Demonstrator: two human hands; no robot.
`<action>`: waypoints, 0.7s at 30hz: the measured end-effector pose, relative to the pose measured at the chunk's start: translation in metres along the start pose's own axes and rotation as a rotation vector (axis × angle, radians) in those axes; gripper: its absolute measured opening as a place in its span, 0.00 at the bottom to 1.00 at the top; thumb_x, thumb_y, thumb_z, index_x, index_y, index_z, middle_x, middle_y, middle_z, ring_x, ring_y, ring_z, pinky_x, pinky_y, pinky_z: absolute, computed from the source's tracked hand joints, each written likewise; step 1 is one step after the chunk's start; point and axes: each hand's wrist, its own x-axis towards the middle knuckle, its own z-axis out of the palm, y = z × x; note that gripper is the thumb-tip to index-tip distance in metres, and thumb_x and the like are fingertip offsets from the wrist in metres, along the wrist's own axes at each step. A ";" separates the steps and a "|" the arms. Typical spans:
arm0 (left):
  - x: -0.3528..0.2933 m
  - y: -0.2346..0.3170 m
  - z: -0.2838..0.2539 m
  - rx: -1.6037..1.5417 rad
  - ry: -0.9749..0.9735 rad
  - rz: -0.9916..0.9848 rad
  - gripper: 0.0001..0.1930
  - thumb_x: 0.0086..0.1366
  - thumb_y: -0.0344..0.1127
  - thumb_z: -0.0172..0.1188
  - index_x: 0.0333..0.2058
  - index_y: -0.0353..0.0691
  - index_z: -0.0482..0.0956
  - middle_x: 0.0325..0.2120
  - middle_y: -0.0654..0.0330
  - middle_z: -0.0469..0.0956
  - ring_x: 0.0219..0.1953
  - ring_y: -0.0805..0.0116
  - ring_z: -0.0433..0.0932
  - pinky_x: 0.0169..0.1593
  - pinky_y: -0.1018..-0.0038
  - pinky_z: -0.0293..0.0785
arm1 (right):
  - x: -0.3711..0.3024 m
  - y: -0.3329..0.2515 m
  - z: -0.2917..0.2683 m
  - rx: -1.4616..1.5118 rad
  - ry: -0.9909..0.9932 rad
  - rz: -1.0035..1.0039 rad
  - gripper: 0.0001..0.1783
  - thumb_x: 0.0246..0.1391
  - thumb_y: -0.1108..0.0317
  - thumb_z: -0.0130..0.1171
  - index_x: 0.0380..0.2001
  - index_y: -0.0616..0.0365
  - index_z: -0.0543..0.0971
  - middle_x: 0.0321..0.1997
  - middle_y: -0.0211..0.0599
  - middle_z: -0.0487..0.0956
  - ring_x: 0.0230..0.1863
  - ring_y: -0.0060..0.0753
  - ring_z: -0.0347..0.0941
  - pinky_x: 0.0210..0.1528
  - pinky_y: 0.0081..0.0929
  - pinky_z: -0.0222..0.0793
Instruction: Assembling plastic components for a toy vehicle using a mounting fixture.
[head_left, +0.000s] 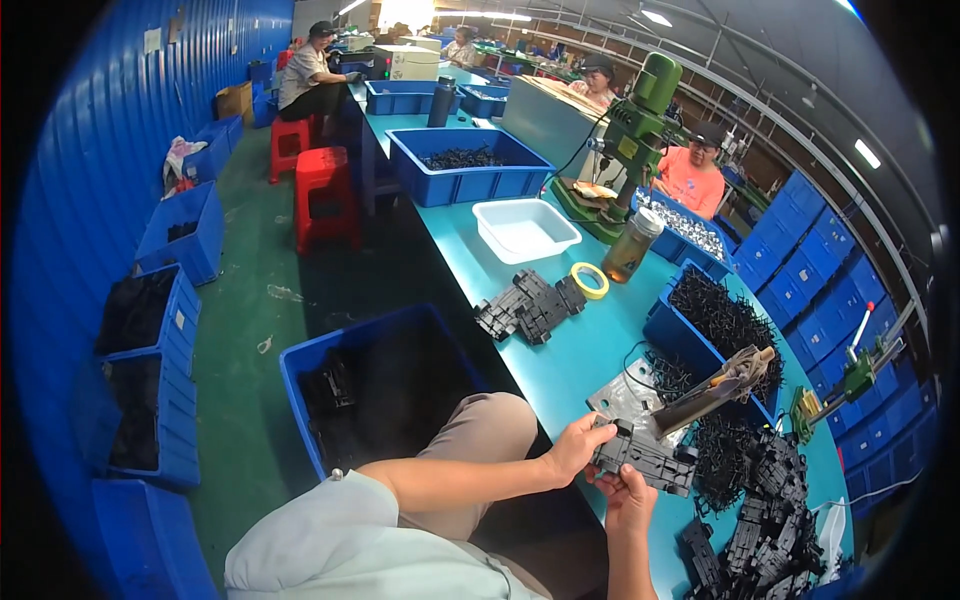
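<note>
Between my two hands is a black moulded plastic chassis part (655, 462), held low over the near edge of the teal table. My left hand (578, 447) pinches its left end, thumb on top. From below, my right hand (628, 497) grips its near edge, with the thumb against the face. Just beyond the part is a pale metal plate (628, 396), under a bar with a wrapped handle (735, 375). To the right lie a heap of thin black pieces (722, 460) and a pile of similar chassis parts (768, 530).
Farther along the table (465, 245) are more black chassis parts (530, 305), a yellow tape roll (590, 281), a bottle (633, 246), a white tray (525, 230) and a green drill press (640, 140). A blue bin (300, 385) stands left of my knee. Several people sit farther off.
</note>
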 end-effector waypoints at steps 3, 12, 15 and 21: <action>-0.015 0.000 -0.004 0.020 -0.074 0.043 0.11 0.65 0.40 0.53 0.42 0.42 0.71 0.28 0.65 0.75 0.24 0.78 0.73 0.21 0.80 0.67 | -0.020 -0.007 0.003 -0.174 -0.038 -0.192 0.16 0.48 0.76 0.58 0.42 0.66 0.73 0.38 0.40 0.77 0.33 0.30 0.76 0.32 0.28 0.78; -0.057 0.029 -0.023 -0.220 -0.055 -0.097 0.17 0.60 0.29 0.46 0.48 0.36 0.69 0.41 0.55 0.77 0.43 0.63 0.77 0.41 0.65 0.77 | -0.030 -0.006 0.000 -1.131 -0.279 -0.993 0.17 0.41 0.80 0.57 0.39 0.61 0.77 0.41 0.46 0.77 0.42 0.44 0.75 0.43 0.31 0.72; -0.057 0.031 -0.043 -0.364 -0.073 -0.226 0.17 0.65 0.37 0.41 0.49 0.39 0.71 0.42 0.58 0.77 0.44 0.65 0.76 0.47 0.63 0.73 | -0.031 0.005 0.008 -1.189 -0.275 -1.141 0.18 0.40 0.77 0.57 0.40 0.62 0.76 0.42 0.47 0.77 0.41 0.48 0.75 0.43 0.33 0.72; -0.068 0.030 -0.030 -0.230 0.004 -0.181 0.13 0.67 0.37 0.49 0.44 0.35 0.72 0.40 0.58 0.77 0.41 0.68 0.76 0.46 0.71 0.72 | -0.049 0.025 0.006 -1.151 -0.252 -1.160 0.22 0.36 0.85 0.54 0.40 0.61 0.76 0.45 0.44 0.76 0.43 0.48 0.73 0.44 0.35 0.71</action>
